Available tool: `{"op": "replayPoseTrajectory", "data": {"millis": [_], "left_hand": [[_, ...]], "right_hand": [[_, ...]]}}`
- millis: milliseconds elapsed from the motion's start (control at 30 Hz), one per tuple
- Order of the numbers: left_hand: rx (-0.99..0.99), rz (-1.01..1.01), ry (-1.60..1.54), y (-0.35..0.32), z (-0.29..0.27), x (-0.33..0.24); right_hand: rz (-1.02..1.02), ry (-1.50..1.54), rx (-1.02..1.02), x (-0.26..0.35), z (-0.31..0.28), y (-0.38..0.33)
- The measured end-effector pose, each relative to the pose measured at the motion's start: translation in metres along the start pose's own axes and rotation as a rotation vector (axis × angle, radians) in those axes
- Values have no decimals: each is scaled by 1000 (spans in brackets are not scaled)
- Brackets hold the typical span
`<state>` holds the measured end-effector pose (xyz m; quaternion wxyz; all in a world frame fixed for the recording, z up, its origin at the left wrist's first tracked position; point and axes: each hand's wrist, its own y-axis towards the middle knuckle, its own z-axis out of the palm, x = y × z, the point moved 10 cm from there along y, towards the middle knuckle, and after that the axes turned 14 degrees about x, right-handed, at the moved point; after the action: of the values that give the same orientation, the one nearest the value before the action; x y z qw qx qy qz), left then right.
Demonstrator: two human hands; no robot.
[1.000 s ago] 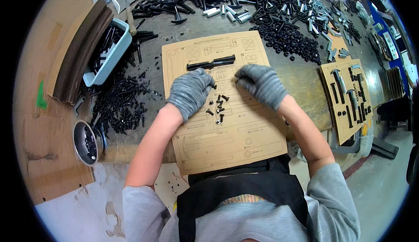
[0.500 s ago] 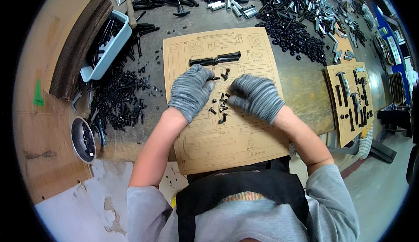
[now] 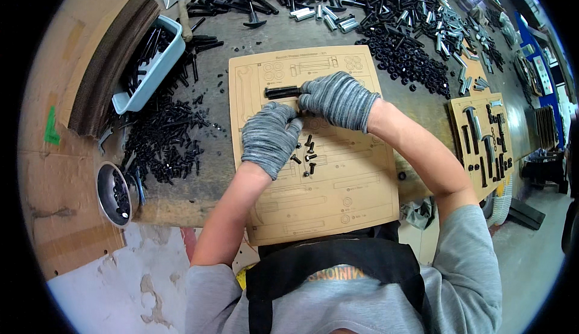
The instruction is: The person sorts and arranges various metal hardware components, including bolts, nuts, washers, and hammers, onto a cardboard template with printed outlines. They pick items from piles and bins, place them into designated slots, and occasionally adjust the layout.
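Both my hands wear grey knitted gloves and work over a cardboard sheet (image 3: 313, 204) printed with outlines of hardware. My left hand (image 3: 269, 136) is closed, its fingertips together near the sheet's middle; whatever lies in them is hidden. Just above and to the right, my right hand (image 3: 341, 100) has its fingers curled down beside the long black bolts (image 3: 281, 92). It covers their right part, and what its fingertips pinch does not show. Below the hands lie several small black screws (image 3: 311, 148) in a loose cluster on the sheet.
Piles of black screws (image 3: 163, 144) lie left, beside a light blue bin (image 3: 158, 63) and a metal bowl (image 3: 108, 198). Black nuts (image 3: 410, 63), silver sleeves (image 3: 347, 25) and T-shaped black parts (image 3: 253, 14) heap at the back. A second board (image 3: 476, 117) with hardware stands right.
My right hand has moved up and left, onto the right end of the long bolts. My left hand has shifted slightly right and down. Fewer small screws show on the sheet.
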<state>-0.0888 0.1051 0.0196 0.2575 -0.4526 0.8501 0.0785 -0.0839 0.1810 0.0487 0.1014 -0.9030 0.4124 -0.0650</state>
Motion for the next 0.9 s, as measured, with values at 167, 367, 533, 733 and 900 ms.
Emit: {"op": "replayPoseTrajectory", "data": {"millis": [167,367,533,733,900], "left_hand": [[48,6,-107,6,6,-4],[60,102,-10,30,12,-21],[87,97,-51,36,13,-20],[153,74,-148,39,14,-20],[138,107,-69,40,13,-20]], "right_hand": [[343,218,-56,-37,5,-20],[301,558,-275,-51,25,-39],[302,493,-400,-47,23,-49],[302,515,-496,-45,25,-52],[275,448,-564,-38,19,-51]]}}
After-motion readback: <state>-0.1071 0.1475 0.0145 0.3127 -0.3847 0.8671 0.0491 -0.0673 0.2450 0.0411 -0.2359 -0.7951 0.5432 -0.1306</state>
